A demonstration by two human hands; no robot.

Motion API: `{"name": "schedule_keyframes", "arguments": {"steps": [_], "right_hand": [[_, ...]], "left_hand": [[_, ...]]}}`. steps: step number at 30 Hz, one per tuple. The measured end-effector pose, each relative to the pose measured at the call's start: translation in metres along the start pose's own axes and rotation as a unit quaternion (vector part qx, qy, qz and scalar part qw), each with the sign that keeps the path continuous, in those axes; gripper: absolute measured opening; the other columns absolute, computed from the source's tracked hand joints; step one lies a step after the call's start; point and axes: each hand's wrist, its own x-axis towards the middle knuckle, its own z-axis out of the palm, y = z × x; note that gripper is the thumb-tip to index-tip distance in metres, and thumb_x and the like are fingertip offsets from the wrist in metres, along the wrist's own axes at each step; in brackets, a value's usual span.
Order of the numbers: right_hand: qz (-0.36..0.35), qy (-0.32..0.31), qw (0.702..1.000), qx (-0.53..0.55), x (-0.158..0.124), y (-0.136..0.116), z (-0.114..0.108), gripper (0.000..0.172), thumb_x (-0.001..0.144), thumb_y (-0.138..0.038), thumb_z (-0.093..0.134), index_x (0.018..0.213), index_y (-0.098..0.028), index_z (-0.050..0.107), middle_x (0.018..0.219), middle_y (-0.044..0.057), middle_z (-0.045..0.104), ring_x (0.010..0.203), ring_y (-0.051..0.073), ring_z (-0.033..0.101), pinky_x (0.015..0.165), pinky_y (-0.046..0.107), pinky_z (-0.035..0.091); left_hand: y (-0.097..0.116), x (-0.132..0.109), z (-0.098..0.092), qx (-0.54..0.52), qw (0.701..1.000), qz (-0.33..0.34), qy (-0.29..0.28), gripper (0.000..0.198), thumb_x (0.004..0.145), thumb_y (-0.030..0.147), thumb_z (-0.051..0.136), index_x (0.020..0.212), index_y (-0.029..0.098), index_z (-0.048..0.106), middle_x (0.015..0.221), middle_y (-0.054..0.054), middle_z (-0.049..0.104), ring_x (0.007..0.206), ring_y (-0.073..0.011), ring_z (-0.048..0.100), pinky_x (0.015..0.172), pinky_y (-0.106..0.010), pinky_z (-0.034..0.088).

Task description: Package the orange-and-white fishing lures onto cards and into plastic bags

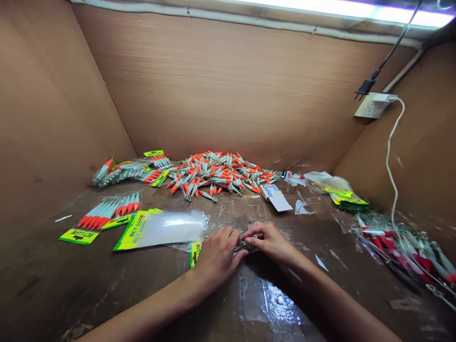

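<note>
Both hands meet near the middle of the table. My left hand [220,256] is closed, its knuckles up, over a bunch of fishing lures whose small metal hooks [243,244] show between the hands; the lure bodies are mostly hidden. From under this hand sticks out a yellow-green packet label [194,251]. Thumb and fingers of my right hand [269,241] pinch at the hook ends from the right. Just left lie flat clear bags [174,227] with BCT LURE labels.
Behind the hands is a large heap of orange-and-white lures [221,173]. Filled lure packets [110,209] lie left, more packets [128,171] behind them. At right are red-and-white lures [409,251], green-yellow labels [347,197] and a hanging white cable [389,152]. A handwritten card [277,198] lies beside the heap.
</note>
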Motion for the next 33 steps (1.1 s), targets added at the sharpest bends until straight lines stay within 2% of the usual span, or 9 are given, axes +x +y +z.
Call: {"name": "schedule_keyframes", "arguments": {"steps": [4,8,11,13,18,27,33], "right_hand": [[0.014,-0.027,0.999,0.043,0.0,0.008,-0.003,0.022,0.081,-0.031,0.068,0.096,-0.018,0.078,0.092,0.005,0.073,0.083,0.019,0.065,0.074,0.028,0.048],[0.042,-0.028,0.999,-0.001,0.001,0.019,-0.013,0.021,0.077,-0.03,0.072,0.092,-0.016,0.077,0.083,0.003,0.074,0.075,0.017,0.064,0.067,0.024,0.046],[0.05,-0.085,0.995,-0.017,0.001,0.024,-0.02,0.02,0.076,-0.031,0.072,0.088,-0.016,0.078,0.076,0.001,0.073,0.067,0.015,0.061,0.06,0.022,0.042],[0.043,-0.103,0.994,-0.023,0.001,0.026,-0.022,0.022,0.076,-0.033,0.073,0.09,-0.017,0.079,0.077,0.001,0.074,0.067,0.015,0.061,0.06,0.022,0.042],[0.015,-0.097,0.994,-0.044,0.0,0.025,-0.02,0.024,0.074,-0.035,0.075,0.092,-0.019,0.08,0.081,0.001,0.075,0.073,0.017,0.063,0.066,0.024,0.043],[0.006,-0.103,0.994,-0.043,0.0,0.025,-0.021,0.02,0.079,-0.033,0.071,0.092,-0.019,0.079,0.085,0.001,0.076,0.077,0.019,0.065,0.068,0.025,0.045],[0.019,-0.096,0.994,-0.054,-0.002,0.02,-0.02,0.02,0.078,-0.032,0.071,0.091,-0.018,0.077,0.085,0.002,0.075,0.076,0.018,0.064,0.069,0.025,0.045]], "left_hand": [[-0.002,-0.003,0.004,-0.009,1.0,0.007,-0.005,0.013,0.094,0.035,0.06,0.09,0.023,0.057,0.092,-0.003,0.061,0.087,-0.0238,0.057,0.072,-0.035,0.044],[-0.003,-0.008,0.004,-0.015,1.0,0.004,-0.001,0.012,0.096,0.033,0.058,0.09,0.023,0.058,0.091,-0.002,0.061,0.087,-0.0227,0.057,0.072,-0.034,0.042],[-0.003,-0.009,0.003,-0.034,0.999,0.009,0.002,0.013,0.098,0.032,0.056,0.089,0.022,0.057,0.091,-0.001,0.06,0.086,-0.0211,0.057,0.072,-0.033,0.042],[-0.004,-0.009,0.003,-0.051,0.999,0.018,0.004,0.014,0.098,0.032,0.055,0.088,0.022,0.057,0.091,-0.001,0.06,0.086,-0.0203,0.057,0.073,-0.032,0.042],[-0.008,-0.01,0.005,-0.076,0.996,0.038,0.014,0.016,0.099,0.032,0.055,0.087,0.022,0.057,0.089,-0.001,0.059,0.085,-0.0195,0.056,0.071,-0.03,0.04],[-0.01,-0.008,0.0,-0.102,0.994,0.026,0.011,0.018,0.097,0.033,0.058,0.084,0.021,0.058,0.089,-0.002,0.06,0.085,-0.0197,0.056,0.072,-0.03,0.041],[-0.01,-0.007,0.007,-0.108,0.994,0.027,0.011,0.018,0.095,0.035,0.061,0.084,0.021,0.058,0.087,-0.001,0.06,0.084,-0.0202,0.056,0.072,-0.031,0.042]]}}
